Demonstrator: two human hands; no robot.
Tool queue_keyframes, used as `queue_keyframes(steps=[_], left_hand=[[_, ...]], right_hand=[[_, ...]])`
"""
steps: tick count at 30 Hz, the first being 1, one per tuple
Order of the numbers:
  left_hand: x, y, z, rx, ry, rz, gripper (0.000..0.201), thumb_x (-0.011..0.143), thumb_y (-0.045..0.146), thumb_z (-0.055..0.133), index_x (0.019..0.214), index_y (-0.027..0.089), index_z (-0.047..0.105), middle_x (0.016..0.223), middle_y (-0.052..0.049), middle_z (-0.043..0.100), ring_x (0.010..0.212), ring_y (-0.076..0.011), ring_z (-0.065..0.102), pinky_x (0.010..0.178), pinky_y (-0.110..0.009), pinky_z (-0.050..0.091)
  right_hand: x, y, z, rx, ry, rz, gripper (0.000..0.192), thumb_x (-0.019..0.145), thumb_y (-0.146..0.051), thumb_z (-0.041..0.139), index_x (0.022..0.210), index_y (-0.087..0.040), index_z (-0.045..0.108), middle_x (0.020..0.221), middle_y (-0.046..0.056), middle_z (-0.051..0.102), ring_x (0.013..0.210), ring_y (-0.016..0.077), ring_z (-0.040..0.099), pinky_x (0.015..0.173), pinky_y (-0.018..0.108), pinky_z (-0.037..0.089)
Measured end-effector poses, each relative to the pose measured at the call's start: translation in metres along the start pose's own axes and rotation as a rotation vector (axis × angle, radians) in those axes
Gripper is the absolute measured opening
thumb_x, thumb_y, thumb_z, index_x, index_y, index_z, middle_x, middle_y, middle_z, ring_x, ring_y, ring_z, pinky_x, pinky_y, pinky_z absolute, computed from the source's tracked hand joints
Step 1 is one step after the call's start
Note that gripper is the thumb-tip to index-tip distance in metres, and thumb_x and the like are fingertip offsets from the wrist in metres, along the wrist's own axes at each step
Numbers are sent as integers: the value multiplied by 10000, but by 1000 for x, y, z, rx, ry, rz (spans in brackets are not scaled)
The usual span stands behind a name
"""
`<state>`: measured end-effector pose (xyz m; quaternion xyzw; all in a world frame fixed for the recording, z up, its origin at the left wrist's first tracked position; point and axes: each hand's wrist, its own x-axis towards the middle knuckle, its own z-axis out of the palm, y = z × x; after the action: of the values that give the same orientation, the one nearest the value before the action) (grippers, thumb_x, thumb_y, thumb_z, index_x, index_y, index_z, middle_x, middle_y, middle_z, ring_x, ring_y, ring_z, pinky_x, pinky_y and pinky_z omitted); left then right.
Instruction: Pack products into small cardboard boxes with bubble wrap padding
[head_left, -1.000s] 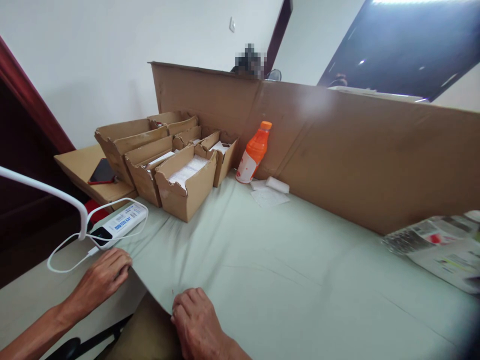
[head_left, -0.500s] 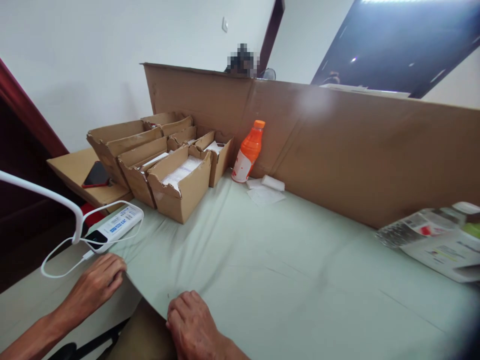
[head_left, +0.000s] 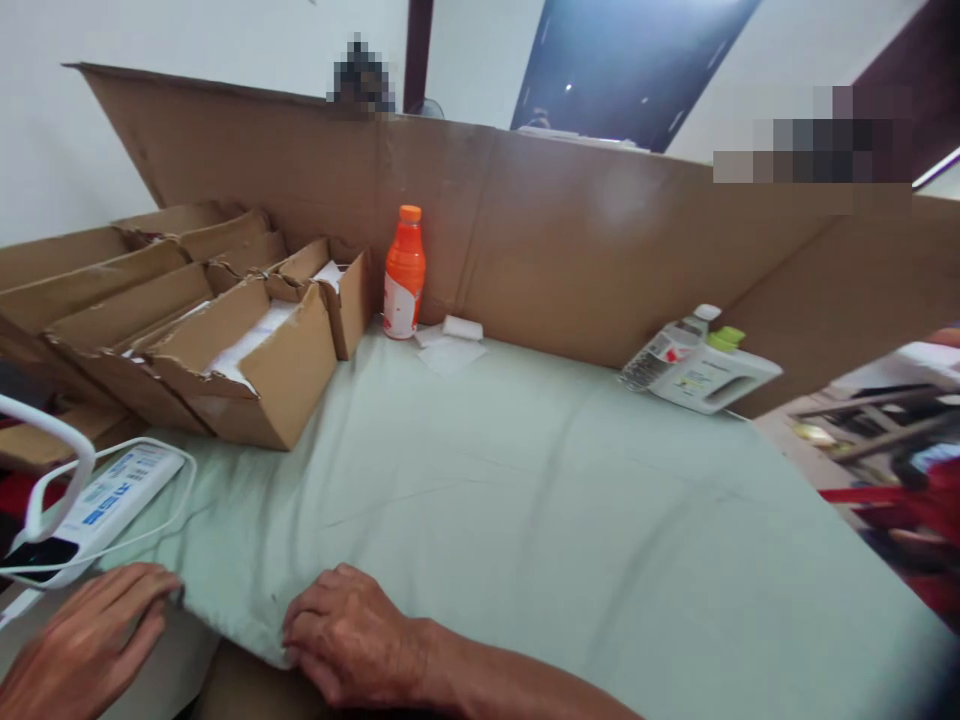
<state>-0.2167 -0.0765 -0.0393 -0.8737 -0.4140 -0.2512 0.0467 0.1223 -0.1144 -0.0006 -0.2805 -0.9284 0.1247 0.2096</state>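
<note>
A pale green tablecloth (head_left: pixel 525 510) with soft creases covers the table before me. My right hand (head_left: pixel 360 640) is closed on its near edge, fingers curled over the rim and thumb side underneath. Farther left, my left hand (head_left: pixel 94 635) pinches the same edge near the table's left corner, its fingertips meeting the cloth. Just beyond it lies a white power bank (head_left: pixel 124 500) with a dark display and a white cable (head_left: pixel 191 490) looped around it.
Several open cardboard boxes (head_left: pixel 300 400) with white packets stand at left. An orange bottle (head_left: pixel 405 265) and white papers (head_left: pixel 450 350) sit by the cardboard wall (head_left: pixel 562 230). A clear bottle (head_left: pixel 656 355) and white jug (head_left: pixel 712 380) lie at right. Another person (head_left: pixel 360 80) is behind the wall.
My view has swung right, so the boxes and bottle appear farther left and the table's right side shows. Both hands stay at the cloth's near edge; the right forearm lies more level.
</note>
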Motion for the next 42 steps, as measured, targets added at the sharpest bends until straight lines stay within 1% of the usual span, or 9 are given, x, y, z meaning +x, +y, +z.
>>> queue_keyframes(steps=[8, 14, 19, 23, 28, 31, 36, 39, 42], left_hand=[[106, 91, 14, -30, 44, 121, 209, 933, 236, 490, 1083, 227, 636, 1126, -91, 683, 1071, -267, 634, 904, -411, 512], [100, 119, 43, -78, -101, 222, 419, 923, 342, 559, 1324, 220, 582, 1463, -120, 531, 1344, -310, 485, 1070, -446, 448], [85, 107, 46, -162, -140, 210, 453, 913, 397, 583, 1347, 268, 575, 1453, -85, 557, 1309, -299, 534, 1046, -435, 481], [114, 114, 48, -294, -85, 109, 327, 928, 440, 573, 1194, 270, 660, 1278, -73, 671, 1154, -252, 641, 946, -373, 551], [185, 174, 59, -488, -135, 114, 316, 949, 377, 525, 1178, 221, 678, 1319, -110, 644, 1200, -250, 616, 998, -405, 542], [221, 212, 79, -616, -253, 132, 300, 950, 349, 520, 1161, 213, 685, 1328, -121, 636, 1197, -248, 617, 951, -402, 569], [230, 246, 124, -551, -305, 230, 329, 973, 342, 479, 1186, 192, 679, 1355, -139, 622, 1272, -287, 564, 1034, -498, 503], [209, 256, 137, -387, -269, 392, 387, 955, 341, 514, 1305, 211, 615, 1464, -130, 543, 1385, -317, 452, 1130, -555, 380], [187, 267, 134, -280, -235, 536, 511, 932, 392, 555, 1416, 231, 522, 1517, -132, 489, 1420, -321, 405, 1166, -542, 301]], right_hand=[[-33, 59, -62, -129, 128, 318, 233, 930, -227, 588, 1142, -155, 650, 1277, 110, 668, 1120, 228, 601, 967, 370, 456], [-80, 69, -69, -241, -9, 556, 499, 965, -396, 568, 1405, -170, 506, 1513, 165, 471, 1388, 292, 410, 1097, 478, 367], [-90, 23, -48, -244, -50, 469, 571, 960, -480, 552, 1439, -184, 454, 1552, 153, 423, 1434, 295, 349, 1148, 474, 302], [-85, -3, -45, -243, -51, 388, 540, 961, -457, 547, 1407, -163, 467, 1532, 135, 450, 1420, 274, 365, 1155, 436, 305], [-82, -13, -51, -286, -4, 362, 535, 919, -432, 608, 1360, -150, 494, 1437, 135, 536, 1355, 275, 418, 1110, 435, 361], [-91, -15, -33, -267, 21, 247, 330, 912, -390, 615, 1168, -182, 601, 1314, 80, 630, 1268, 236, 500, 1013, 379, 430], [-129, -19, -5, -152, 170, 121, 71, 985, -228, 559, 961, -262, 617, 1109, -49, 742, 1091, 59, 629, 847, 218, 442], [-161, -22, -41, -60, 386, 280, 121, 974, -185, 504, 1022, -238, 601, 988, -14, 765, 1007, 97, 676, 861, 256, 465], [-197, -9, -102, -168, 599, 633, 217, 944, -162, 486, 1105, -224, 618, 1060, 51, 755, 1053, 164, 670, 933, 333, 480]])
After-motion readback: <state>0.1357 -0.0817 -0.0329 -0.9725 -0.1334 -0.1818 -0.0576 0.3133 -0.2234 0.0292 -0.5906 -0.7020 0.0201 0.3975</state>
